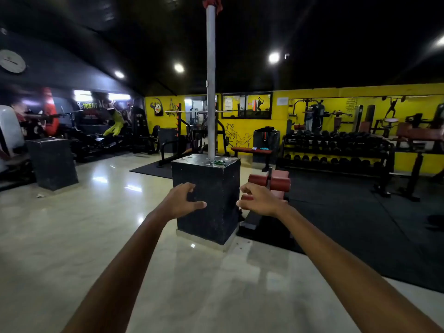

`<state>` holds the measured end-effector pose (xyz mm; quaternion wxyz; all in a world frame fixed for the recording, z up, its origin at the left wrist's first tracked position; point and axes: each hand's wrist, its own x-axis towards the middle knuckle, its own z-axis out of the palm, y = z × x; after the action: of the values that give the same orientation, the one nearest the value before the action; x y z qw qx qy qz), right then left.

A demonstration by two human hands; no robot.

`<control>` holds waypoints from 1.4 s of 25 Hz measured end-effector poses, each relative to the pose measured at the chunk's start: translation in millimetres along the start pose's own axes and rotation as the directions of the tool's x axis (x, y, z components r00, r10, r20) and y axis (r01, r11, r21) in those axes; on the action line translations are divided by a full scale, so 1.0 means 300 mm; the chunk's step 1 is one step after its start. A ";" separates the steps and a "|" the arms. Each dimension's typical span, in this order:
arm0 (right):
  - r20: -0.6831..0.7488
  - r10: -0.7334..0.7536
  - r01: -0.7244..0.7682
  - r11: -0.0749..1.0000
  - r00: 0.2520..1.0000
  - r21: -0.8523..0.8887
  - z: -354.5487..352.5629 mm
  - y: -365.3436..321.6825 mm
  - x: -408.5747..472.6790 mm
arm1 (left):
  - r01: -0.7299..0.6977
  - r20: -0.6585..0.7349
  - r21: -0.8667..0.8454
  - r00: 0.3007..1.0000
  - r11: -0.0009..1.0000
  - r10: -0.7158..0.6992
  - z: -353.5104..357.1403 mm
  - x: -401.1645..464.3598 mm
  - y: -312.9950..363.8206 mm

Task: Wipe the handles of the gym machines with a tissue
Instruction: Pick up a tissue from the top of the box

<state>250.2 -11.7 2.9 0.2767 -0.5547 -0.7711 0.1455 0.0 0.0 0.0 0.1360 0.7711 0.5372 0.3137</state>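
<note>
Two bare hands, our left hand and right hand, reach out apart, fingers spread, holding nothing, before one black block with one pole.

Just one head-worn wide-angle cam, looking forward and slightly down across the gym floor (edges bend noticeably).

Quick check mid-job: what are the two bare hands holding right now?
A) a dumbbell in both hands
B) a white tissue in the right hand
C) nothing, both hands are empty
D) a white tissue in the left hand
C: the left hand and right hand both hover with fingers loosely spread and empty in front of the black stone block at the base of the grey metal pole; no tissue shows.
</note>
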 end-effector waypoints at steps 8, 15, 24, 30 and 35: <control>-0.023 0.006 -0.007 0.999 1.000 -0.033 0.052 0.032 0.124 | 0.016 0.000 0.036 1.000 0.999 -0.016 0.001 0.105 -0.126; -0.041 0.042 -0.042 0.999 0.998 -0.002 0.127 0.112 0.314 | 0.033 0.038 0.052 0.999 0.998 -0.035 0.025 0.271 -0.254; -0.037 0.054 -0.054 0.999 0.998 0.006 0.132 0.408 0.753 | 0.046 0.043 0.083 0.998 0.996 -0.050 0.203 0.736 -0.410; 0.002 0.026 -0.025 0.999 1.000 -0.042 0.067 0.634 1.182 | 0.056 0.020 0.078 0.998 0.995 -0.058 0.301 1.169 -0.518; 0.055 0.051 -0.048 0.997 0.997 -0.058 0.114 0.824 1.494 | 0.085 0.056 0.057 0.994 0.995 -0.089 0.434 1.482 -0.668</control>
<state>317.9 495.2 -37.2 0.2355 -0.5769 -0.7684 0.1460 33.7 500.3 -59.3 0.1443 0.7592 0.5743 0.2701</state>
